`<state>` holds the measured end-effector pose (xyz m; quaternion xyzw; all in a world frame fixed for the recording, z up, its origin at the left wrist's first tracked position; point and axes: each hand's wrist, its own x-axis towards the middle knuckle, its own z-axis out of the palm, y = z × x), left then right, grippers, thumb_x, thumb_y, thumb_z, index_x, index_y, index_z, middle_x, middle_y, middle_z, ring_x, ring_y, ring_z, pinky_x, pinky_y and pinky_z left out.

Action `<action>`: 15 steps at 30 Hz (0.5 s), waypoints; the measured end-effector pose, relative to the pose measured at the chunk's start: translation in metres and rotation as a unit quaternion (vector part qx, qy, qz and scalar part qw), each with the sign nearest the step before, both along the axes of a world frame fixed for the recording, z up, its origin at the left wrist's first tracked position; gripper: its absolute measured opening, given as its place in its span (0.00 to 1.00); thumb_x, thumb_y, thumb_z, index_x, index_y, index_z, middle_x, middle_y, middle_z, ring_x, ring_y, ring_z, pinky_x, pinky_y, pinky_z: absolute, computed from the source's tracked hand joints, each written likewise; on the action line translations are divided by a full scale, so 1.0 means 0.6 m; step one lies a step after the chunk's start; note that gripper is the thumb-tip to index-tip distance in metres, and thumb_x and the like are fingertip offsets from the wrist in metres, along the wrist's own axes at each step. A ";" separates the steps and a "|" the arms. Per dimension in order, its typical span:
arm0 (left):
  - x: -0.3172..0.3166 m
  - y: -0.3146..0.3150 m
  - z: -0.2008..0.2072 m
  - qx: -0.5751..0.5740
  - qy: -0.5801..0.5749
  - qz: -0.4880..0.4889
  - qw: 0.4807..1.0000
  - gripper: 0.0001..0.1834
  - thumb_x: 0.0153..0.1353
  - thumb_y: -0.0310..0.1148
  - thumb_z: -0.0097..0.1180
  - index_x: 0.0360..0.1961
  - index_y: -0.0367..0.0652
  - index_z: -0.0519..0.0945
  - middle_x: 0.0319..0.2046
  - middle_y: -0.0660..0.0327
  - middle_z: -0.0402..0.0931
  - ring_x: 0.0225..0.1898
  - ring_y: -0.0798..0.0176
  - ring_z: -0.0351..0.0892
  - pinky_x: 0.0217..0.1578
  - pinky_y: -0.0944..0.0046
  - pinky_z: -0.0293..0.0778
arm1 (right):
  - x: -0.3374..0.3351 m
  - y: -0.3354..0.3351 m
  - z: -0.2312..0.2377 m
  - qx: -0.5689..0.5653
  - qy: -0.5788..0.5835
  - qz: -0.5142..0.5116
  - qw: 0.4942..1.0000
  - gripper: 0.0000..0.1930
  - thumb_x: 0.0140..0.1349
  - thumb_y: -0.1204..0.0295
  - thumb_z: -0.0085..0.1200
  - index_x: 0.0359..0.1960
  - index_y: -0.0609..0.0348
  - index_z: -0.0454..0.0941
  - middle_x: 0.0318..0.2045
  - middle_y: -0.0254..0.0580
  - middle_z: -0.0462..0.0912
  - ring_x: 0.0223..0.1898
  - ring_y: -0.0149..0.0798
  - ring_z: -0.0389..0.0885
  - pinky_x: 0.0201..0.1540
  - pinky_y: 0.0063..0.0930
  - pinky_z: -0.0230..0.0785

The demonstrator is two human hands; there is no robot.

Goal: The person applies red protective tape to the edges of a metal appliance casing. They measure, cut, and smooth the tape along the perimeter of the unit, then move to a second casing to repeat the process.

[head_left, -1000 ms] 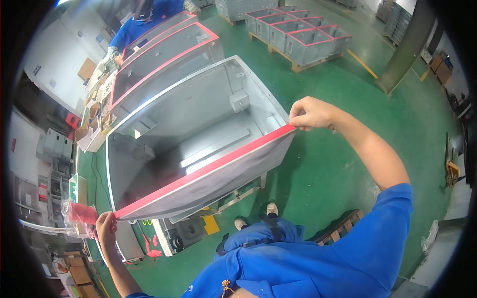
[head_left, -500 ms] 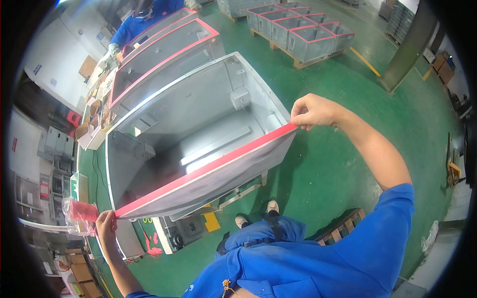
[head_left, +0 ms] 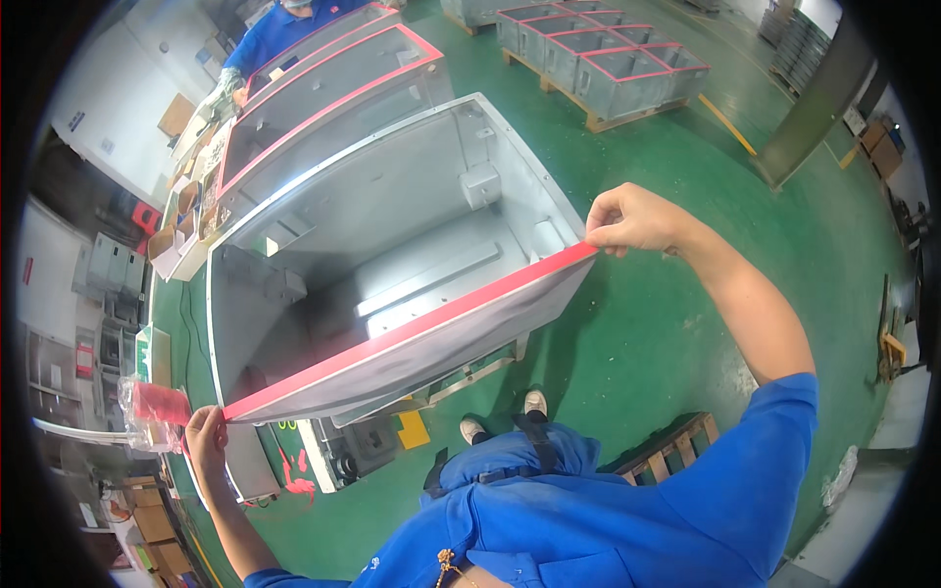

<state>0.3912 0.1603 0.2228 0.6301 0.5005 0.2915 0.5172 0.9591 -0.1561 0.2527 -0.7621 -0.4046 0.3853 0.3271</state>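
In front of me stands a large open-topped grey metal box (head_left: pixel 377 186). A strip of red tape (head_left: pixel 412 327) runs straight along its near rim, from the left corner to the right one. The other rims show bare metal. My right hand (head_left: pixel 635 218) pinches the strip's end at the right corner, fingers closed. At the left corner my left hand (head_left: pixel 207 441) is closed on the strip's other end. Right beside that hand is a roll of red tape (head_left: pixel 162 403) in clear plastic wrap.
Behind the box stand similar boxes (head_left: pixel 333 103) with red rims, where a co-worker in blue (head_left: pixel 284 34) stands. More red-rimmed boxes (head_left: pixel 627 64) sit on a pallet at the back. A wooden pallet (head_left: pixel 686 446) lies to my right; a post (head_left: pixel 818 113) stands farther off. Open cartons (head_left: pixel 181 235) line the left.
Both hands keep their hold on the strip at the two corners. The view has shifted slightly, so the box appears a little higher and farther right.
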 end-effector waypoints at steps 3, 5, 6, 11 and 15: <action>-0.002 0.003 -0.004 0.000 -0.005 -0.007 1.000 0.07 0.55 0.32 0.55 0.27 0.38 0.74 0.15 0.69 0.67 0.13 0.81 0.58 0.11 0.81 0.50 | 0.000 0.000 0.000 0.002 0.002 -0.002 1.000 0.09 0.48 0.71 0.56 0.25 0.65 0.75 0.22 0.39 0.76 0.23 0.29 0.75 0.26 0.20 0.68; -0.002 0.004 -0.004 0.001 -0.004 -0.007 1.000 0.07 0.55 0.32 0.55 0.28 0.38 0.74 0.15 0.69 0.67 0.12 0.81 0.58 0.11 0.82 0.49 | 0.001 0.000 -0.001 0.004 0.002 -0.002 1.000 0.09 0.47 0.71 0.56 0.25 0.65 0.75 0.22 0.39 0.76 0.23 0.28 0.74 0.25 0.20 0.67; -0.002 0.004 -0.004 0.000 -0.003 -0.004 1.000 0.07 0.55 0.32 0.55 0.28 0.38 0.74 0.15 0.69 0.67 0.12 0.81 0.58 0.11 0.82 0.49 | 0.001 -0.001 -0.002 0.006 0.002 -0.003 1.000 0.09 0.47 0.71 0.57 0.25 0.65 0.75 0.21 0.39 0.76 0.23 0.28 0.74 0.25 0.20 0.67; -0.006 0.006 -0.009 0.000 -0.006 0.011 1.000 0.07 0.55 0.32 0.55 0.28 0.38 0.74 0.15 0.69 0.67 0.12 0.81 0.58 0.11 0.82 0.49 | -0.001 0.000 0.000 0.006 0.004 -0.009 1.000 0.09 0.46 0.71 0.55 0.25 0.66 0.75 0.22 0.40 0.76 0.23 0.29 0.75 0.26 0.21 0.69; 0.001 -0.003 -0.005 0.006 -0.001 0.008 1.000 0.07 0.55 0.32 0.54 0.27 0.38 0.74 0.15 0.70 0.66 0.12 0.82 0.57 0.11 0.81 0.48 | -0.005 0.002 -0.001 0.015 0.003 -0.004 1.000 0.08 0.47 0.72 0.56 0.24 0.65 0.74 0.21 0.39 0.76 0.22 0.28 0.74 0.25 0.20 0.67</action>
